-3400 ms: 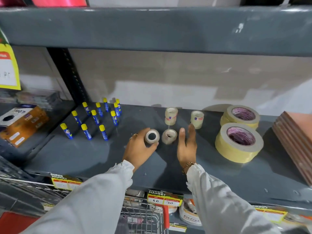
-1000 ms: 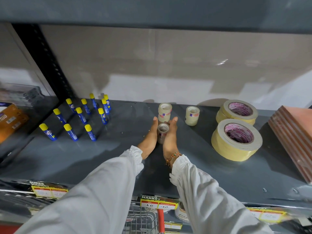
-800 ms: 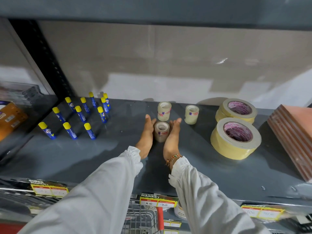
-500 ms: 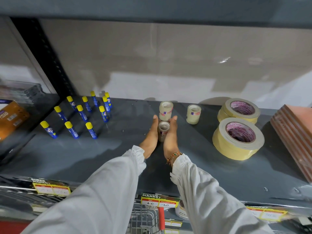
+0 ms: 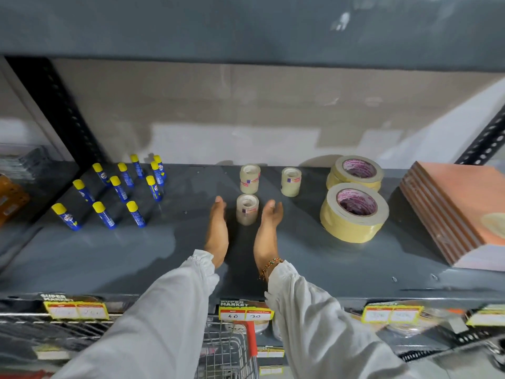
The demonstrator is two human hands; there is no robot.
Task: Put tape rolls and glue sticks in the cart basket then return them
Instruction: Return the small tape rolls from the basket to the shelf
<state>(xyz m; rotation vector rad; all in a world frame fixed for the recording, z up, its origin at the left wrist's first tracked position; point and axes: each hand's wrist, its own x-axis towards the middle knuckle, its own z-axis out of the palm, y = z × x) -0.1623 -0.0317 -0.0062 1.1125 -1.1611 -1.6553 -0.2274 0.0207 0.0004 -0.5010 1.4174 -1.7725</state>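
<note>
Tape roll (image 5: 247, 209) stands at shelf (image 5: 136, 253) centre, flanked by the flat, empty left hand (image 5: 217, 231) and right hand (image 5: 266, 233), apparently not touching. Glue sticks (image 5: 117, 187) wait at ten o'clock, cart basket (image 5: 226, 351) at six. Looks like the return step; next is probably just withdrawing cleanly.

10 glue sticks (image 5: 120, 189) – 5 tape rolls (image 5: 247, 209)

1. Both arms are covered by long, loose white sleeves (image 5: 169, 318) of thin, lightly creased fabric.
2. Each sleeve ends in a gathered, slightly ruffled cuff (image 5: 200, 259) at the wrist.
3. The left hand (image 5: 217, 231) is bare; no ring or band can be made out on it.
4. The right hand (image 5: 266, 231) is bare too, and its wrist carries a thin beaded bracelet (image 5: 269, 265) in mixed colours, just above the cuff.
</note>
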